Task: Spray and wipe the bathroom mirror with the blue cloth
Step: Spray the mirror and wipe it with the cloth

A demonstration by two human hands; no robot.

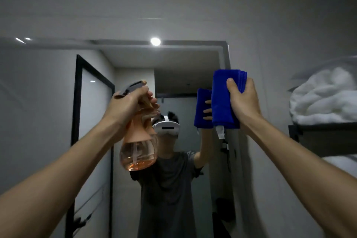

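Here, in the head view, which is the only one, both arms are raised toward the bathroom mirror (pixel 173 75). The left hand (pixel 127 106) is curled around the neck of the orange spray bottle (pixel 137 152), fingers wrapped at the trigger, and the nozzle points forward to the glass; the bottle hangs upright below the grip, its long axis vertical. The right hand (pixel 242 100) pinches the folded blue cloth (pixel 224 98), thumb on the near face and fingers behind, so the cloth stands tall and narrow with its flat side facing the mirror. The cloth sits to the right of the bottle, near the mirror's right edge, and its reflection lies just beside it, so I judge it is very close to the glass or touching; I cannot tell which. The right hand seems nearer to the mirror, so wiping probably falls to it. White towels (pixel 326 98) lie on a shelf at the right.
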